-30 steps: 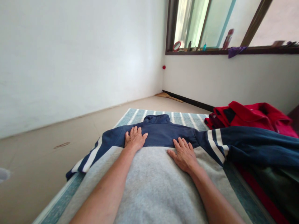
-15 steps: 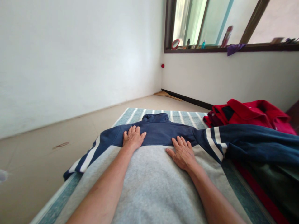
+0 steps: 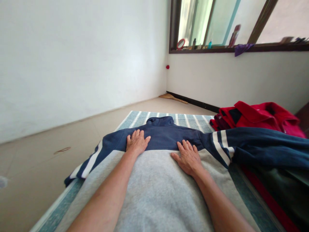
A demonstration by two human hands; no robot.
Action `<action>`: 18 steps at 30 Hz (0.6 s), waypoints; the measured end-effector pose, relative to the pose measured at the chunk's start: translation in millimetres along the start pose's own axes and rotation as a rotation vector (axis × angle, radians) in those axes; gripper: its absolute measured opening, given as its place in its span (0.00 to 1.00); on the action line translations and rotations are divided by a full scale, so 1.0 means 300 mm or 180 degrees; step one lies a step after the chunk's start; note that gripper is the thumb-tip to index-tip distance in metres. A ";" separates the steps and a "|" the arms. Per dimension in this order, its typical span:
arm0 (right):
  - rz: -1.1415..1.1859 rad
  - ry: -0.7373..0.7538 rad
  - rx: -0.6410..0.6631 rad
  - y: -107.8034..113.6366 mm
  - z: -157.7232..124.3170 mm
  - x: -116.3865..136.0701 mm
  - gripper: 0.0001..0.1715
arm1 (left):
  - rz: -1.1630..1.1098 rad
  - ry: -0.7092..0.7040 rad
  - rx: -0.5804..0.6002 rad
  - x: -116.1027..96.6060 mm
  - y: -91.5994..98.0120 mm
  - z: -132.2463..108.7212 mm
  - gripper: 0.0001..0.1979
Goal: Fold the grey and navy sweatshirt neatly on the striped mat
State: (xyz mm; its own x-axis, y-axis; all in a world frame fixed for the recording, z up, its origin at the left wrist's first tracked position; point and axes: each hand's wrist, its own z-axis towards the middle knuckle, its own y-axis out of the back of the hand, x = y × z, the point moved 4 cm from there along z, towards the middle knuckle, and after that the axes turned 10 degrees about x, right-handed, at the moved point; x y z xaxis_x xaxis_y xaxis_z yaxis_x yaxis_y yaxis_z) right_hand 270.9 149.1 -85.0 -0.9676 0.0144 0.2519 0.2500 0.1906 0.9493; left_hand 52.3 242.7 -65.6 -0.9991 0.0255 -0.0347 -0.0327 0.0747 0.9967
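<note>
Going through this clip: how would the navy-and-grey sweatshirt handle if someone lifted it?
The sweatshirt would probably hang floppy: its sleeve drapes softly over the red garment. Its thick, fuzzy grey body looks fairly light for its bulk, and likely grips the striped mat rather than slipping.

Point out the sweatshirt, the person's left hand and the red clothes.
sweatshirt [image 3: 164, 135], head view, navy shoulder panel below the collar
left hand [image 3: 136, 143], head view, back of the hand
red clothes [image 3: 258, 117], head view, top of the pile
</note>
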 end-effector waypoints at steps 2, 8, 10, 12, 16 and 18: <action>-0.0003 0.0003 0.0010 -0.001 0.000 -0.001 0.41 | 0.0004 -0.0005 -0.0019 0.001 -0.001 0.000 0.31; -0.0011 -0.0008 0.0039 -0.006 0.000 -0.003 0.40 | -0.0006 -0.0011 -0.0021 -0.002 0.003 -0.004 0.31; -0.0012 -0.0010 0.0033 -0.005 -0.001 -0.002 0.40 | -0.0011 0.0005 -0.0008 -0.003 0.005 -0.005 0.31; -0.0014 -0.0001 0.0031 -0.004 -0.002 -0.001 0.41 | -0.0020 0.0016 0.0002 -0.004 0.006 -0.004 0.31; -0.0018 0.0001 0.0033 0.000 -0.004 0.000 0.40 | -0.0028 0.0008 -0.0004 -0.003 0.006 -0.004 0.31; -0.0012 -0.0007 0.0047 0.001 -0.005 0.000 0.40 | -0.0030 0.0002 -0.0008 -0.004 0.007 -0.006 0.31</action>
State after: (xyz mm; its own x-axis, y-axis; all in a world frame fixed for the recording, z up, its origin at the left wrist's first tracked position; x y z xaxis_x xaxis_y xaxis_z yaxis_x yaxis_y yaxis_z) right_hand 270.8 147.6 -84.5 -0.9686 0.0157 0.2481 0.2460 0.2051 0.9473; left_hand 53.3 241.0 -63.4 -0.9987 0.0242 -0.0441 -0.0422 0.0725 0.9965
